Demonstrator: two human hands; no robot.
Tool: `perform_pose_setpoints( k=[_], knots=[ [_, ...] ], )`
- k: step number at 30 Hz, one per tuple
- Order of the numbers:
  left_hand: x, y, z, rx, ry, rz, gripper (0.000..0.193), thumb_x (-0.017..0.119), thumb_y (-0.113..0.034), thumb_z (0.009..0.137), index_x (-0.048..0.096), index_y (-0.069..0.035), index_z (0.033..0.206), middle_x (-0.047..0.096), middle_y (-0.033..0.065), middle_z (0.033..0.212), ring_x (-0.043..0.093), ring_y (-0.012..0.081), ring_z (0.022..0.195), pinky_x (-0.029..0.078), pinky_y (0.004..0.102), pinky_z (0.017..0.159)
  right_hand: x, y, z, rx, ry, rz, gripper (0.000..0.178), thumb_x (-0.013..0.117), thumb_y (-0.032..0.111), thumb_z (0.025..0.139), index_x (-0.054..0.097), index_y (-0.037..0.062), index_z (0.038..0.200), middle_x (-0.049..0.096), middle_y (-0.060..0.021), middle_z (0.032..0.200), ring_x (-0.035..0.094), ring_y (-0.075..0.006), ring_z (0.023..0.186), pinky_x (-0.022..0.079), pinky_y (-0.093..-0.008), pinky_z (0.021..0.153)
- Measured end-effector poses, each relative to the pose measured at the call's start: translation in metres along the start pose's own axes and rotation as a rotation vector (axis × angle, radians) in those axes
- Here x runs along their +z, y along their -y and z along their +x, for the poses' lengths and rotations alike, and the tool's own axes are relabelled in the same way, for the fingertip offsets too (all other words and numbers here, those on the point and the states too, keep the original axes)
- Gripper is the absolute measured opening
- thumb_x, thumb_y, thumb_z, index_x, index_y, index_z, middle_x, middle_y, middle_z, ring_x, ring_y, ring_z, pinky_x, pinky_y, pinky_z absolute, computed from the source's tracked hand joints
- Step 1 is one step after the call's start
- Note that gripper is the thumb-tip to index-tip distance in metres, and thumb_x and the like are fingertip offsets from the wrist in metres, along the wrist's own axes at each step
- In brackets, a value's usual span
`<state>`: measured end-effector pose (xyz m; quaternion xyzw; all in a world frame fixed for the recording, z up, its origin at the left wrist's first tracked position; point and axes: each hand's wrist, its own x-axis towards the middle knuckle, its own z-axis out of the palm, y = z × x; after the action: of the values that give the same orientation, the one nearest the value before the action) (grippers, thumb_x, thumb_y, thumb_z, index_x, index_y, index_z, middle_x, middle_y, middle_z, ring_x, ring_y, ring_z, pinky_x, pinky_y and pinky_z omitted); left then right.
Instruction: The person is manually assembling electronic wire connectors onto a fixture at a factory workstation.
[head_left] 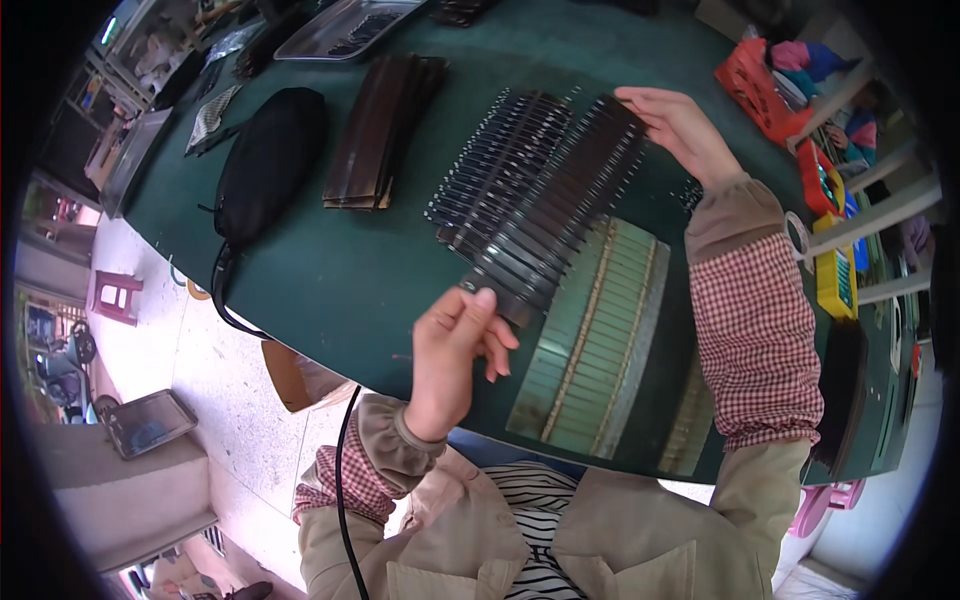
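Between my hands, tilted over the green table, is a dark brown strip-shaped board (570, 200) with thin metal pins along both long edges. My left hand (452, 345) pinches its near end between thumb and fingers. At the far end, my right hand (680, 125) has its fingers closed on the board's corner. Just left of it lie similar pinned boards (500, 160), partly covered by the held one. Beneath the near end rests a pale green slotted plate (600, 340) with two ridged rows along its length.
Plain dark brown strips (375, 130) are stacked further left, beside a black pouch (270, 160) with a cord. A metal tray (345, 28) stands at the back. Red (765, 90) and yellow bins (835, 280) line the right edge. Loose pins (690, 195) lie near my right wrist.
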<state>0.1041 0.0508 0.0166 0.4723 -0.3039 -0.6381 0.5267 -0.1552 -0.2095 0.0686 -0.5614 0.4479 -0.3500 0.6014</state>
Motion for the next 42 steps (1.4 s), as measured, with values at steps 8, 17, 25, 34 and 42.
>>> perform_pose_setpoints(
  k=[8,17,25,34,42],
  knots=[
    [-0.02,-0.022,0.046,-0.079,-0.121,-0.071,0.027,0.042,-0.023,0.103,0.051,-0.002,0.089,0.063,0.0134,0.072,0.056,0.0165,0.047,0.046,0.0263,0.045,0.05,-0.017,0.084,-0.064,0.015,-0.249,0.036,0.049,0.01,0.095,0.054,0.0003,0.13,0.064,-0.0088,0.118,0.058,-0.0153,0.11,0.041,-0.0294,0.099],
    [-0.027,-0.029,0.056,-0.149,-0.071,0.011,0.033,0.042,-0.024,0.104,0.052,0.006,0.092,0.063,0.0167,0.074,0.062,0.0213,0.052,0.053,0.0302,0.051,0.05,-0.042,0.097,-0.135,0.0,-0.343,0.039,0.046,0.008,0.095,0.051,0.0023,0.134,0.062,-0.0102,0.123,0.056,-0.0173,0.114,0.038,-0.0307,0.103],
    [-0.026,-0.032,0.057,-0.195,-0.05,0.089,0.033,0.041,-0.024,0.104,0.053,0.004,0.093,0.064,0.0154,0.074,0.062,0.0199,0.052,0.053,0.0297,0.05,0.054,-0.038,0.077,-0.347,-0.111,-0.518,0.032,0.049,0.008,0.095,0.056,0.0024,0.126,0.063,-0.0105,0.118,0.057,-0.0202,0.112,0.04,-0.0308,0.1],
    [-0.03,-0.008,0.041,-0.062,-0.04,0.093,0.028,0.045,-0.022,0.102,0.053,0.003,0.092,0.063,0.0156,0.073,0.06,0.0198,0.052,0.05,0.0274,0.05,0.122,0.059,-0.11,-1.593,-0.153,-1.03,0.023,0.064,0.013,0.076,0.067,0.0065,0.097,0.053,-0.0072,0.073,0.053,-0.0199,0.062,0.044,-0.0337,0.06],
    [-0.007,0.0,0.044,0.106,0.014,0.255,0.02,0.05,-0.017,0.099,0.055,0.0,0.09,0.062,0.0115,0.067,0.057,0.0146,0.05,0.045,0.0245,0.046,0.121,0.089,-0.247,-1.505,-0.276,-1.065,0.022,0.061,0.017,0.077,0.064,0.0121,0.098,0.055,-0.005,0.078,0.052,-0.0203,0.064,0.044,-0.0306,0.055]
  ],
)
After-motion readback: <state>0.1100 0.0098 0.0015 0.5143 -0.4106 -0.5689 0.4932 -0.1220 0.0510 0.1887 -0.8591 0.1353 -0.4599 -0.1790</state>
